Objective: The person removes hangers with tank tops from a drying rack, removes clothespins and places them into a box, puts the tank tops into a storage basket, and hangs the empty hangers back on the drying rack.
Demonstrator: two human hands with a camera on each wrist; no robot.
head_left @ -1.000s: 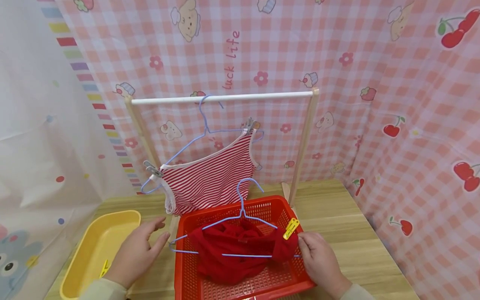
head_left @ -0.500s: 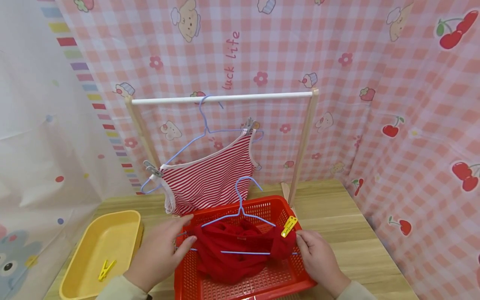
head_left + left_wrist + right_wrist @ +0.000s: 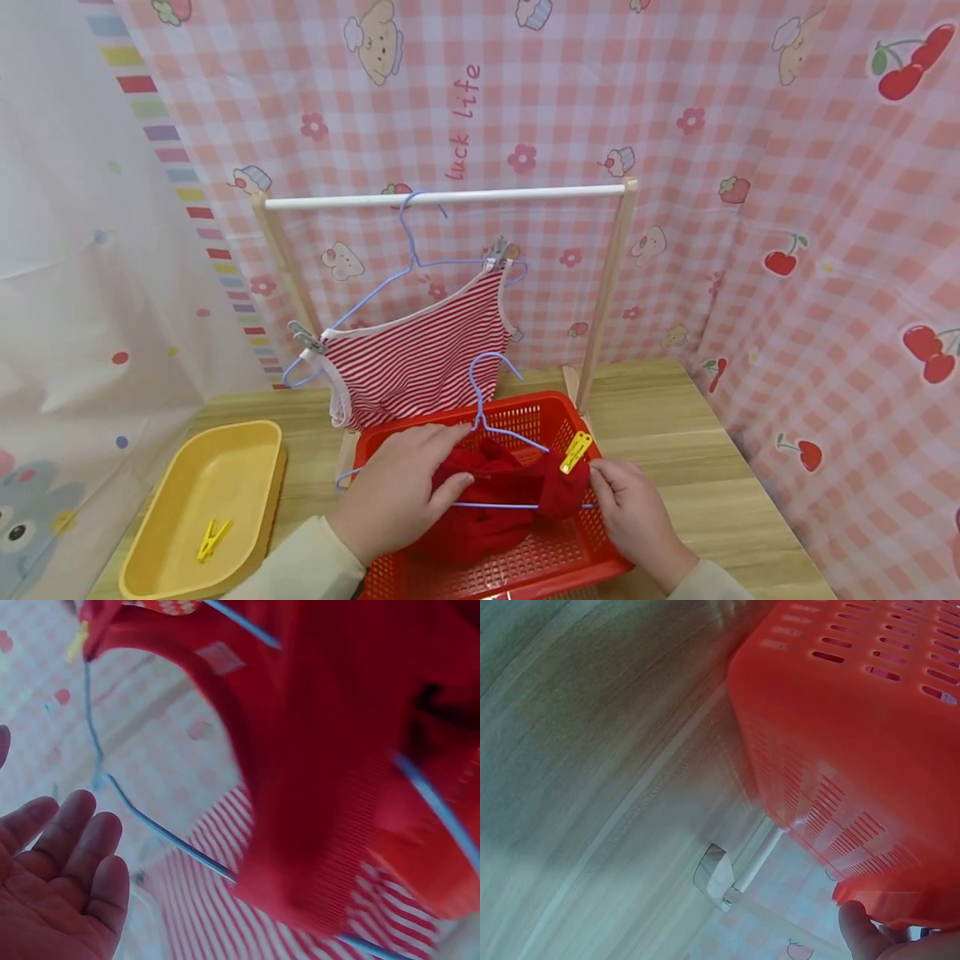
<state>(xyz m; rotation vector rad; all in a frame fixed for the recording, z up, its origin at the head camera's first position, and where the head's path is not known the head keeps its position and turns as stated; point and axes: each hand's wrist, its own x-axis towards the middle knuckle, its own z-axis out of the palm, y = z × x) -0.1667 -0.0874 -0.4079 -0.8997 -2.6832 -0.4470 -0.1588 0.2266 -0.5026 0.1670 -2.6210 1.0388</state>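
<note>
My right hand point(image 3: 641, 517) pinches the right end of a blue clothes hanger point(image 3: 495, 506) over a red plastic basket point(image 3: 551, 404). A red knitted garment point(image 3: 562, 492) is draped on that hanger. One yellow clothespin point(image 3: 576, 452) clips its right shoulder to the wire. My left hand point(image 3: 408, 492) reaches over the garment's left part and hides it in the head view. In the left wrist view, the left hand's fingers point(image 3: 67, 855) are extended beside the garment's neckline with nothing in them. A small part of the right hand point(image 3: 870, 937) shows near the basket's rim.
Behind the basket, a red-and-white striped top point(image 3: 427, 358) hangs from a white-barred rack point(image 3: 525, 194), held by grey clothespins point(image 3: 306, 337). A yellow tray point(image 3: 258, 433) at left contains another yellow clothespin point(image 3: 214, 540). All stand on a wooden table point(image 3: 675, 425).
My left hand has moved right, from beside the basket to over the red garment. My right hand keeps its grip on the hanger, which has shifted slightly left.
</note>
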